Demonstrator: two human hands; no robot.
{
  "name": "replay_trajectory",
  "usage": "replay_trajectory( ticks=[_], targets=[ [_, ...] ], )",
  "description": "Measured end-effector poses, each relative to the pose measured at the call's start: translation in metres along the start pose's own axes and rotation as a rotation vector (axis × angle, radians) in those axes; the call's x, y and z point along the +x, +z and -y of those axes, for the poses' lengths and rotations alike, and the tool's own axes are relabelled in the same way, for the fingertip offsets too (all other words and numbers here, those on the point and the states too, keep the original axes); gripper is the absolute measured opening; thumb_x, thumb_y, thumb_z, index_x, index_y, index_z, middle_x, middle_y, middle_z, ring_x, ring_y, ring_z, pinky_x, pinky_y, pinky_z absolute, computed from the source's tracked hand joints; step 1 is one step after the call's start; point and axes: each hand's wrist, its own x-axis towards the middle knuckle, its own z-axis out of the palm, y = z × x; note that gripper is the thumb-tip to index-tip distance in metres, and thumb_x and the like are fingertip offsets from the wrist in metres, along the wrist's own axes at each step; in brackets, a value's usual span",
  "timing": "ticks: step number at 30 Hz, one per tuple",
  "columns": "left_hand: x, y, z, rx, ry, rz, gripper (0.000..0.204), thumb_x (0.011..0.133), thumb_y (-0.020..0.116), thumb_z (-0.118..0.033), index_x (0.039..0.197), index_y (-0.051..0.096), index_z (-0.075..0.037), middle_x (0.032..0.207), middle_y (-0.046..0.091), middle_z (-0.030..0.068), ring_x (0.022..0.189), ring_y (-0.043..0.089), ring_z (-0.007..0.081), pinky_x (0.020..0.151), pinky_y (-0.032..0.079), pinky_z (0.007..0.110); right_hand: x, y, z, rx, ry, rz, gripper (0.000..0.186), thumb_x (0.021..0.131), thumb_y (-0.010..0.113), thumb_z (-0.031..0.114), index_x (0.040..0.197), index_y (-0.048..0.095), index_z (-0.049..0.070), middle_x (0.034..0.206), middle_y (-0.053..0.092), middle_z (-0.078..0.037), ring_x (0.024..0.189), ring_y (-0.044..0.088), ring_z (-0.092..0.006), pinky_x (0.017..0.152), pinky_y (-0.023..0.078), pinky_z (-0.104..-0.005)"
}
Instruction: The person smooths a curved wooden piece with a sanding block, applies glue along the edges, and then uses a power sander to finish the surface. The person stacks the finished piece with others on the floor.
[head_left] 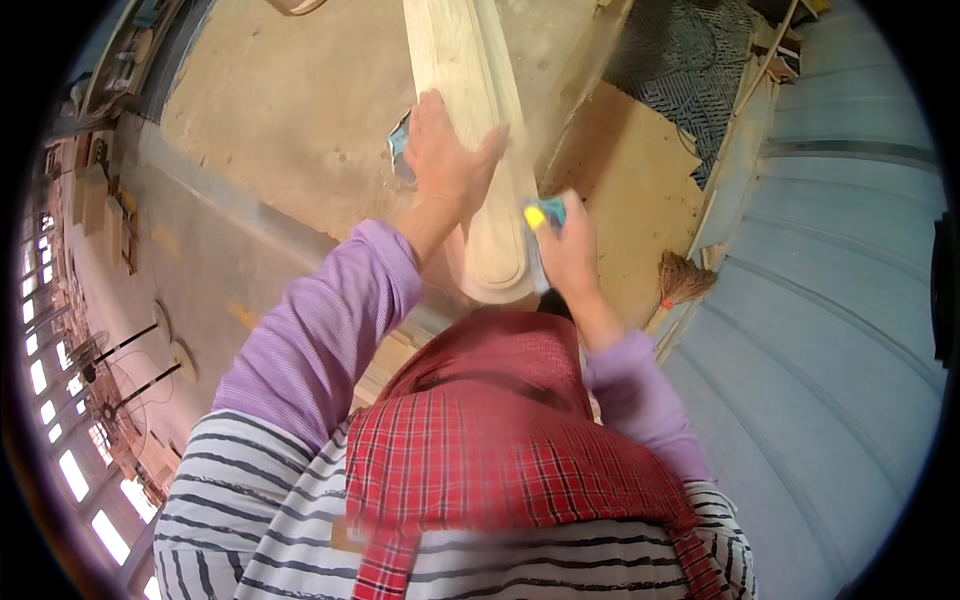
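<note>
Wooden piece: a long, pale board (500, 240) with a rounded near end and a line running inside its border; it lies lengthwise in front of the person, over the tan counter (290, 110), its round end just beside the apron.
Left hand: the left hand (450, 160) rests palm down on top of the board, fingers pointing away and thumb spread toward the right edge; its grip is open and flat, closed around nothing.
Right hand: the right hand (570, 250), blurred, is at the board's right edge near the rounded end; its grip is closed around a hand tool.
Hand tool: the teal-and-yellow tool (553, 209) sits alongside that edge; blur hides its exact kind, and whether it touches the wood I cannot tell.
Beside the left hand: a small blue-and-white object (400, 145) on the counter, partly covered by the hand.
Clothing: a red checked apron (480, 450), purple sleeve covers (325, 320) on both forearms and a black-and-white striped shirt (235, 470).
Right side: a straw broom head (685, 277) near a grey ribbed wall (830, 290); a dark textured mat (685, 75) lies farther off.
Left side: two round-based stands (182, 360) on the floor and bright windows (73, 475).
</note>
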Motion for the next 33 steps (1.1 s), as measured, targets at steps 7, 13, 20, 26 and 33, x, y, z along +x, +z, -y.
replay_trajectory(
  ticks=[7,13,20,26,33],
  targets=[
    [0.001,0.001,0.001,0.015,-0.019,0.001,0.095,0.077,0.065,-0.048,0.143,0.022,0.004,0.147,0.027,0.0219,0.138,0.019,0.0369,0.112,0.013,0.046,0.025,0.003,0.004,-0.046,0.005,0.015,0.024,0.08,0.064,0.015,0.09,0.048,0.001,0.089,0.057,-0.021,0.087,0.055,-0.0422,0.074,0.043,-0.0447],
    [0.005,-0.001,0.001,0.006,-0.027,-0.004,0.093,0.078,0.063,-0.047,0.142,0.022,0.006,0.146,0.027,0.0232,0.138,0.02,0.0377,0.111,0.012,0.046,-0.021,-0.006,-0.003,0.0,0.067,0.031,0.024,0.082,0.064,0.014,0.086,0.045,0.0,0.076,0.057,-0.02,0.067,0.052,-0.0315,0.067,0.045,-0.0374],
    [0.006,0.001,-0.003,0.004,-0.008,-0.004,0.092,0.079,0.063,-0.046,0.142,0.022,0.007,0.147,0.026,0.0237,0.138,0.018,0.0373,0.112,0.011,0.047,0.044,-0.002,0.028,-0.041,0.052,0.04,0.023,0.079,0.064,0.013,0.087,0.047,0.0,0.086,0.059,-0.02,0.084,0.057,-0.0411,0.071,0.044,-0.0452],
    [0.006,-0.001,0.004,-0.003,0.009,-0.004,0.093,0.079,0.064,-0.045,0.142,0.02,0.007,0.146,0.026,0.025,0.137,0.02,0.038,0.111,0.013,0.046,-0.019,-0.013,0.001,0.002,0.118,0.116,0.027,0.081,0.068,0.019,0.085,0.047,0.001,0.08,0.057,-0.018,0.075,0.056,-0.0311,0.069,0.045,-0.0393],
    [0.011,0.001,0.002,0.019,0.051,-0.009,0.092,0.077,0.064,-0.045,0.139,0.023,0.01,0.144,0.029,0.0271,0.134,0.024,0.0396,0.11,0.017,0.046,0.037,-0.006,0.017,0.037,-0.024,0.059,0.03,0.081,0.066,0.023,0.088,0.048,0.001,0.081,0.06,-0.024,0.077,0.056,-0.0446,0.066,0.044,-0.0458]
  ],
)
